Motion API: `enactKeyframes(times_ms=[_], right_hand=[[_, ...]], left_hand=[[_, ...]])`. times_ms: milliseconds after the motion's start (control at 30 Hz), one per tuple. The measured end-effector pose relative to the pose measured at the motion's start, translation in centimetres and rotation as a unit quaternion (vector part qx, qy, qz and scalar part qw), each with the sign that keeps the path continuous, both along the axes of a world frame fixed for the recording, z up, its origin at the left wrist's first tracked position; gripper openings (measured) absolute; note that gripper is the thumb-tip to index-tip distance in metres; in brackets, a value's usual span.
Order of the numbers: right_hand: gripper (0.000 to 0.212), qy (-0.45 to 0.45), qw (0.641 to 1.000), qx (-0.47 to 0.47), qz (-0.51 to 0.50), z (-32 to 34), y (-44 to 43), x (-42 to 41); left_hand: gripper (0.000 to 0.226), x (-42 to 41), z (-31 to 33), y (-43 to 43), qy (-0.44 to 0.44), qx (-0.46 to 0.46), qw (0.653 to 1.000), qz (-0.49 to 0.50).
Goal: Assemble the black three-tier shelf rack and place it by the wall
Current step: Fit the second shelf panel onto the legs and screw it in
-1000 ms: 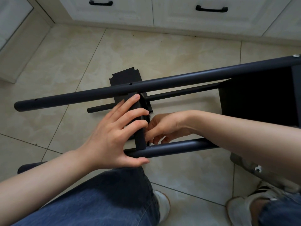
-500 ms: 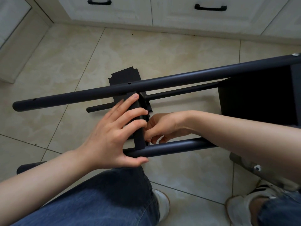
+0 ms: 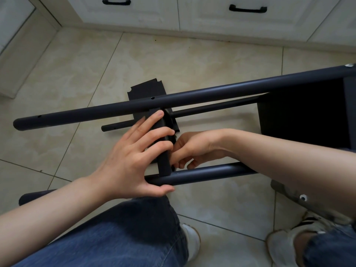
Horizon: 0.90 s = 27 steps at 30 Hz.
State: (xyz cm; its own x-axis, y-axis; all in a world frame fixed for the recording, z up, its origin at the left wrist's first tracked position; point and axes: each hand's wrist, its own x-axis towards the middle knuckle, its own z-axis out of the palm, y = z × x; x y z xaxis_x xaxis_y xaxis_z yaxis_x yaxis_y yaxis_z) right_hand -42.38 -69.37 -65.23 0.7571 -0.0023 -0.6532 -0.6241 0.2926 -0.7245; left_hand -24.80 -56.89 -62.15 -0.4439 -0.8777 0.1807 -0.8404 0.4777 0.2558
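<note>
The black rack lies on its side across the floor. Its upper pole (image 3: 192, 95) runs left to right, a lower pole (image 3: 208, 173) sits near my knees, and a thinner far pole (image 3: 212, 108) shows between them. A black shelf panel (image 3: 163, 151) stands edge-on between the poles. My left hand (image 3: 133, 158) holds this panel, fingers curled over its edge and thumb against the lower pole. My right hand (image 3: 190, 149) reaches in behind the panel with fingers curled at its edge; what they pinch is hidden. A fitted shelf (image 3: 304, 116) is dark at the right.
White cabinets with black handles (image 3: 247, 9) line the far side above beige floor tiles (image 3: 192, 60). My jeans-clad knee (image 3: 125, 228) and white shoes (image 3: 281, 245) sit close under the rack. A grey part with a hole (image 3: 303, 198) lies at the right.
My right hand has crept slightly closer to the panel's edge, fingers working there. The left hand and the rack have stayed in place.
</note>
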Motion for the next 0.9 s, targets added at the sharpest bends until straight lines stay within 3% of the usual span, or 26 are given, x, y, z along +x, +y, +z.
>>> enactKeyframes(times_ms=[267,400,533,700,900], right_hand=[[0.009,0.003,1.000,-0.020,0.010,-0.33,0.20,0.29],[0.026,-0.003,1.000,-0.004,-0.002,-0.40,-0.13,-0.01],[0.016,0.001,1.000,-0.022,0.018,-0.18,-0.52,-0.24],[0.029,0.003,1.000,-0.022,0.008,-0.52,0.00,0.44],[0.020,0.008,0.999,-0.034,0.025,-0.10,-0.66,-0.16]], left_hand=[[0.072,-0.14,0.12,0.08,0.004,0.004,1.000,0.004],[0.072,-0.13,0.15,0.03,0.001,0.006,1.000,0.006],[0.072,-0.16,0.24,-0.09,0.002,0.008,1.000,0.011],[0.072,-0.10,0.23,-0.06,0.004,0.009,1.000,0.007],[0.073,-0.11,0.30,-0.25,-0.002,0.009,1.000,0.012]])
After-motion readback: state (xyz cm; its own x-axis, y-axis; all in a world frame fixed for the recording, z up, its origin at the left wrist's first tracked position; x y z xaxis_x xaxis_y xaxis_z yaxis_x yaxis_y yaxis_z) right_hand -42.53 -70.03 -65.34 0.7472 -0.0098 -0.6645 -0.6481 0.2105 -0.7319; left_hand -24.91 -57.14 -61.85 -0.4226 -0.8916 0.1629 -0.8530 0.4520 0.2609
